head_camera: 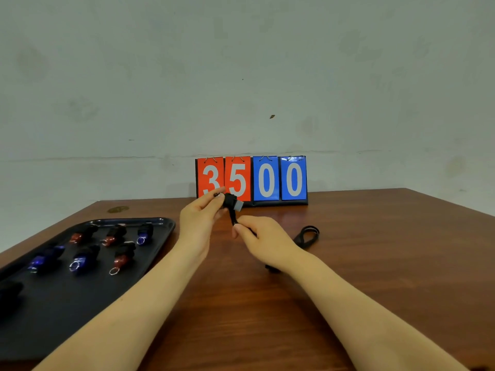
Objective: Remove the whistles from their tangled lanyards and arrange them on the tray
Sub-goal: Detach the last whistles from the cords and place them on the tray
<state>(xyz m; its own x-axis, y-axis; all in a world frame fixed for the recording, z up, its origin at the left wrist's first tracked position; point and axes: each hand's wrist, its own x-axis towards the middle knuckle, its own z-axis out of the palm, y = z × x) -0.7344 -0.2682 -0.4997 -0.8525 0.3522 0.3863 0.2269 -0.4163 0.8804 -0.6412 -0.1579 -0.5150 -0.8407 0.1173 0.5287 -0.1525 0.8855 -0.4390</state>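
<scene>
Above the middle of the table, my left hand (pixel 199 216) pinches a black whistle (pixel 232 201) with a grey mouthpiece. A black lanyard (pixel 233 219) hangs from the whistle, and my right hand (pixel 263 241) grips it just below; its other end (pixel 271 269) shows under my right wrist. A black tray (pixel 67 311) lies at the left. On it are several whistles in two rows, some red (pixel 120 259) and some blue (pixel 80 261), each with a metal ring.
A loose black lanyard loop (pixel 308 235) lies on the brown table (pixel 375 250) to the right of my right hand. A flip scoreboard (pixel 251 179) reading 3500 stands at the table's far edge against the wall. A dark object (pixel 9 290) sits at the tray's left edge.
</scene>
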